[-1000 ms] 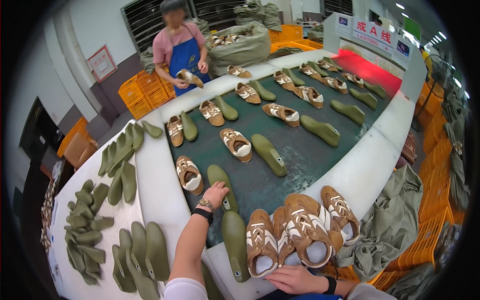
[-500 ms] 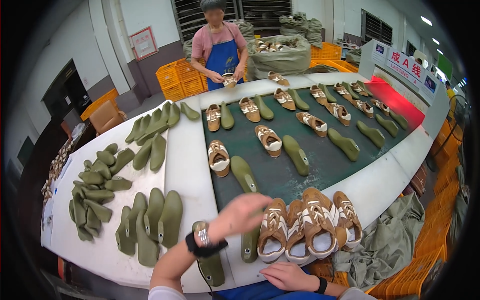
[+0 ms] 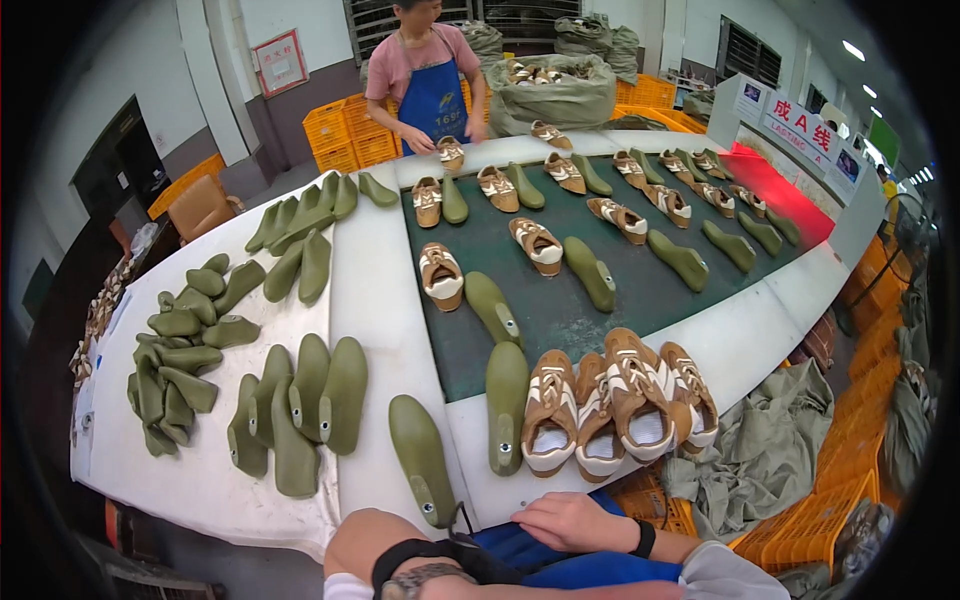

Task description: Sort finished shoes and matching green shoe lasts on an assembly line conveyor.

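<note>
My right hand [image 3: 574,522] rests at the near table edge with its fingers stretched out, holding nothing I can see. It is nearest to a cluster of brown sneakers with white stripes [image 3: 548,415], standing toes away from me. My left hand [image 3: 575,594] is low at the bottom edge, mostly cut off; its fingers are hidden, so what it holds cannot be told. Just beyond the left wrist, which wears a watch and black band, lies a green shoe last [image 3: 420,455]. Another green last [image 3: 507,410] lies against the left side of the sneakers.
A dark green belt [image 3: 580,335] carries sneakers and lasts in rows. More lasts [image 3: 310,390] cover the white table [image 3: 240,500] at left. Across the table a co-worker in a blue apron touches a sneaker [image 3: 450,152]. Orange crates [image 3: 810,535] and grey-green sacking [image 3: 760,450] are at right.
My left hand has drawn back from the lasts beside the sneakers to the bottom edge. My right hand has stayed at the table edge. The co-worker's sneaker now rests on the far edge.
</note>
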`<state>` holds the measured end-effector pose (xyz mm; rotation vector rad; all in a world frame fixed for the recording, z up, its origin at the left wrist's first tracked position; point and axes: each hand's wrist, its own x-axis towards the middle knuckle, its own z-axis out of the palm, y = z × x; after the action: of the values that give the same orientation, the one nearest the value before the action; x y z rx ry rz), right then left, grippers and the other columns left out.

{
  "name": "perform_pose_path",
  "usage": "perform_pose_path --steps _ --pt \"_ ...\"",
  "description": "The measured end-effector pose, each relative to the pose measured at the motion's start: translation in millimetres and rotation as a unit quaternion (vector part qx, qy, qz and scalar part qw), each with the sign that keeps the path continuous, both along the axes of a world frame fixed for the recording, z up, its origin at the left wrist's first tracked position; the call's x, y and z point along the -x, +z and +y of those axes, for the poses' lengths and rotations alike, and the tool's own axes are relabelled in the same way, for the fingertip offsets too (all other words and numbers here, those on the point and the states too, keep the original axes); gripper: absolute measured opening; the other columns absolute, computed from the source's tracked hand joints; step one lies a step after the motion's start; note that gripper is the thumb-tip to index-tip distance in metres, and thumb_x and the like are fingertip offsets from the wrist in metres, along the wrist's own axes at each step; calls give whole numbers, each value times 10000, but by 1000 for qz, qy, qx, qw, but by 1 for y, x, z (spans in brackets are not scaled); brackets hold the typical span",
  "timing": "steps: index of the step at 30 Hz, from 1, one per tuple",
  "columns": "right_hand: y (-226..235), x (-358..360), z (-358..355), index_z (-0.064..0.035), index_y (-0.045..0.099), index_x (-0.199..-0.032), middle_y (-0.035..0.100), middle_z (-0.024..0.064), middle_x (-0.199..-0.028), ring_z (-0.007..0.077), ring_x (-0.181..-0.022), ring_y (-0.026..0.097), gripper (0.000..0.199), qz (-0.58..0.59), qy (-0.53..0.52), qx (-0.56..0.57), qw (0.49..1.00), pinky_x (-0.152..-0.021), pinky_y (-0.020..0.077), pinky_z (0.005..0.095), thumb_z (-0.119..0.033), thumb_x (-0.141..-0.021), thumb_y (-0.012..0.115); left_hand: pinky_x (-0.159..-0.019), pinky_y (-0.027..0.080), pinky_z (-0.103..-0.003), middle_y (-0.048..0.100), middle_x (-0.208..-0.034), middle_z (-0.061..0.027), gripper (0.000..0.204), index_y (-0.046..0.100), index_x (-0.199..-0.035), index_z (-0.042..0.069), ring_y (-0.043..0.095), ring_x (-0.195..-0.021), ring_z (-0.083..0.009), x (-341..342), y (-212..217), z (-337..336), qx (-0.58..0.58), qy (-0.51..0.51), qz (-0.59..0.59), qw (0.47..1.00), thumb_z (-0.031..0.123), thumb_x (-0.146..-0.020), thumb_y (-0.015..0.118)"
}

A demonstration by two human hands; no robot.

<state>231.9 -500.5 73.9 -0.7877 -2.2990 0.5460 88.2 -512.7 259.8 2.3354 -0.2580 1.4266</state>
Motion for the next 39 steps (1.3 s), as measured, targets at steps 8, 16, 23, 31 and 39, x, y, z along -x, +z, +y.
perform_pose_path --steps 8,16,23,31,39 --pt "5 -4 -2 -76 660 -943 647 64 -786 235 -703 629 183 -40 1 4 999 -625 520 325 -93 -763 679 -878 459 -447 608 -1002 -192 299 605 -1006 -84 595 -940 -334 -4 -5 -18 106 -102 33 989 158 -838 551" --pt "11 -11 4 -61 636 -947 615 53 -783 228 -686 599 185 -20 31 -35 999 -615 499 317 -92 -766 657 -923 432 -440 575 -1159 -166 452 569 -1180 81 553 -1063 -341 63 -1 27 126 137 425 886 211 -769 704" --pt "-6 3 6 -64 639 -946 615 56 -765 230 -683 603 182 3 29 -10 1000 -600 500 323 -92 -767 659 -1040 343 -463 283 -1419 -248 853 477 -1319 111 349 -1275 -423 271 -221 150 241 713 432 497 409 -593 813" --pt "-11 6 13 -78 644 -940 615 56 -777 240 -693 603 183 -1 45 20 999 -608 500 330 -94 -758 653 -988 409 -380 458 -1248 -273 669 657 -1020 -40 474 -1171 -361 303 -247 181 452 696 267 489 506 -641 738" --pt "-19 22 43 -97 632 -987 598 110 -936 282 -764 597 257 -18 -136 -78 987 -637 499 392 -144 -738 677 -891 468 -410 577 -1074 -249 533 713 -902 47 560 -1023 -352 233 -273 209 380 683 238 577 515 -647 725"
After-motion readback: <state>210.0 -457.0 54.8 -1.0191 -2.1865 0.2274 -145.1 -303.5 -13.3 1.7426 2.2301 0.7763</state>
